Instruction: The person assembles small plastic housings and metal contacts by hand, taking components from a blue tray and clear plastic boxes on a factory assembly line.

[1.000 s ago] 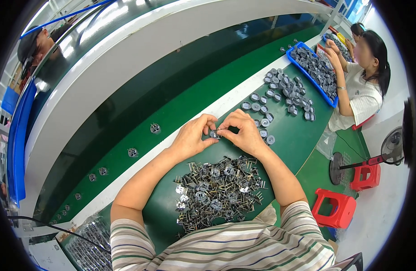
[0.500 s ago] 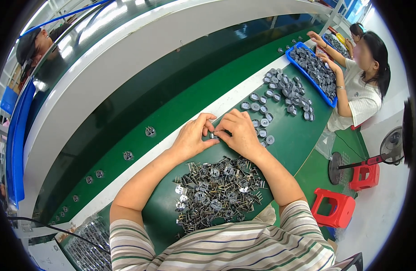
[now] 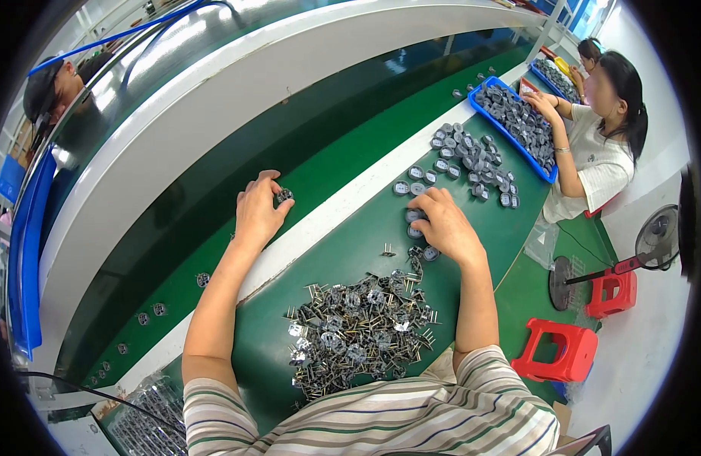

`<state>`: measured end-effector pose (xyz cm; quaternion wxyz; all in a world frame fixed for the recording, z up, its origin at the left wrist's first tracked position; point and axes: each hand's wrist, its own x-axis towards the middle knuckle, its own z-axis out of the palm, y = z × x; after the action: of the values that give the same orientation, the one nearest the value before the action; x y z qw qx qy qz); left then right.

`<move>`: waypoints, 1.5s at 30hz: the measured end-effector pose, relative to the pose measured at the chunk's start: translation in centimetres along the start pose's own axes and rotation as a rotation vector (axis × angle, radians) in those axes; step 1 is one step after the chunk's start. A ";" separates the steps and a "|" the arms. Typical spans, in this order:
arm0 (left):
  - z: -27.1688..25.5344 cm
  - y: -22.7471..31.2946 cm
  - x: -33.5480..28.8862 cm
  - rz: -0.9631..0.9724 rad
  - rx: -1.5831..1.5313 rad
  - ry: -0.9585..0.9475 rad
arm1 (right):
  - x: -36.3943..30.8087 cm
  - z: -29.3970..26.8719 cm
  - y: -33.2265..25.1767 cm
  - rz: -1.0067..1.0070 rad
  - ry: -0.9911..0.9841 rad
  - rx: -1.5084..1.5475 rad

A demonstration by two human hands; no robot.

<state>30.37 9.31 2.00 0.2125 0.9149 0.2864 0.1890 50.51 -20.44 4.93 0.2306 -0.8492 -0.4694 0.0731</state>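
Note:
My left hand [image 3: 258, 210] is over the green conveyor belt [image 3: 331, 156], fingers closed on a small round plug part [image 3: 284, 196] with a dark and metallic face. At the near end of the loose caps, my right hand [image 3: 451, 229] curls its thumb and fingers round a grey round cap [image 3: 414, 216]. More grey round caps [image 3: 472, 156] lie spread beyond it on the green table. Nearer my body sits a heap of metal-pinned plug inserts [image 3: 358, 334]. A single insert [image 3: 387, 250] lies apart, just above that heap.
Several plug parts [image 3: 159, 309] rest along the belt at left. A blue tray [image 3: 553, 176] full of grey caps stands at far right, a co-worker's hand [image 3: 544, 106] over it. Red stools [image 3: 557, 351] and a fan [image 3: 658, 228] stand on the floor at right.
My hands were together over the table edge with a small part between them. Now the left has moved left over the belt with a part, and the right has moved to the grey caps.

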 end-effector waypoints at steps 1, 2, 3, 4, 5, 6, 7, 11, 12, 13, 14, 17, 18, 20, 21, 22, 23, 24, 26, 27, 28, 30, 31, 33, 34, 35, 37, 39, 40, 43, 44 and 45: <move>0.2 -0.3 -0.2 0.039 0.048 0.047 | 0.3 0.4 0.0 -0.014 -0.005 0.070; 0.3 0.2 -0.2 0.038 0.048 0.042 | 0.6 1.0 -0.3 -0.009 -0.008 0.072; 0.1 1.4 -0.3 0.201 0.043 0.092 | 0.9 1.9 -0.7 -0.137 0.061 0.132; -0.1 2.7 -0.5 0.364 0.036 0.144 | 1.0 2.4 -1.2 -0.265 0.132 0.192; -0.6 3.8 -1.0 0.412 -0.043 0.048 | 1.0 2.1 -2.1 -0.266 0.127 0.196; -0.5 4.2 -1.5 0.445 -0.114 -0.037 | 1.0 1.1 -3.5 -0.197 0.015 0.335; -0.3 4.7 -2.0 0.477 -0.185 -0.123 | 1.1 0.6 -4.3 -0.126 -0.099 0.471; 1.4 6.4 -3.5 0.482 -0.268 -0.243 | 0.1 -0.5 -2.8 -0.231 -0.263 0.309; 2.0 6.2 -3.7 0.466 -0.274 -0.254 | 0.2 0.2 -2.6 -0.324 -0.239 0.234; 2.6 5.9 -3.8 0.449 -0.279 -0.266 | 0.3 0.2 -2.8 -0.326 -0.238 0.235; 2.8 6.0 -3.7 0.502 -0.265 -0.195 | 0.4 0.3 -2.9 -0.326 -0.283 0.208; 2.4 5.8 -3.7 0.416 -0.239 -0.218 | 0.5 0.6 -2.7 -0.308 -0.316 0.227; 2.3 5.6 -3.6 0.416 -0.239 -0.217 | 0.5 0.7 -2.6 -0.291 -0.305 0.273; 2.0 5.4 -3.4 0.337 -0.233 -0.227 | 0.4 0.1 -2.6 -0.360 -0.290 0.250; 2.0 5.5 -3.4 0.336 -0.233 -0.225 | 0.4 -0.2 -2.6 -0.427 -0.274 0.227; 1.9 5.6 -3.3 0.329 -0.222 -0.233 | 0.4 -0.1 -2.5 -0.429 -0.275 0.227; 1.8 5.8 -3.4 0.322 -0.212 -0.243 | 0.3 -0.1 -2.4 -0.348 -0.211 0.201; 1.7 5.8 -3.5 0.321 -0.211 -0.244 | 0.3 0.1 -2.2 -0.266 -0.147 0.175; 1.7 6.0 -3.5 0.331 -0.212 -0.249 | 0.9 0.4 -1.7 -0.271 -0.041 0.077; 1.6 6.2 -3.6 0.334 -0.214 -0.250 | 1.1 0.4 -1.5 -0.276 0.066 -0.023; 1.6 6.4 -3.6 0.297 -0.223 -0.272 | 1.2 0.6 -1.7 -0.309 0.145 -0.017; 0.8 7.1 -3.7 0.255 -0.228 -0.295 | 1.1 1.4 -2.8 -0.357 0.158 -0.079; 0.4 7.5 -3.6 0.222 -0.209 -0.351 | 1.0 1.7 -3.0 -0.404 0.171 -0.142; -0.2 7.4 -3.5 0.186 -0.186 -0.404 | 0.9 1.6 -3.0 -0.414 0.117 -0.070; -0.3 6.8 -3.4 0.316 -0.250 -0.368 | 0.9 1.6 -2.9 -0.421 0.064 0.000; -0.2 6.3 -3.2 0.446 -0.315 -0.330 | 0.9 1.5 -2.8 -0.427 0.010 0.069; 0.1 5.5 -2.9 0.585 -0.207 -0.316 | 1.3 1.6 -2.7 -0.363 0.048 0.091; 0.4 5.3 -2.8 0.725 -0.101 -0.305 | 1.4 2.1 -2.5 -0.293 0.086 0.111; 0.6 5.3 -2.9 0.685 -0.153 -0.345 | 1.4 2.7 -2.4 -0.334 0.089 0.101; 0.1 6.1 -3.3 0.567 -0.143 -0.429 | 1.4 3.5 -2.6 -0.355 0.083 0.075; -0.2 6.5 -3.4 0.484 -0.078 -0.465 | 1.5 3.6 -2.6 -0.346 0.073 0.060; -0.2 6.6 -3.5 0.483 -0.078 -0.464 | 1.5 3.5 -2.6 -0.347 0.072 0.060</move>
<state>30.53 2.27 4.68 0.2559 0.9662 -0.0023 0.0315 48.17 -16.90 3.18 0.2816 -0.7503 -0.5979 0.0155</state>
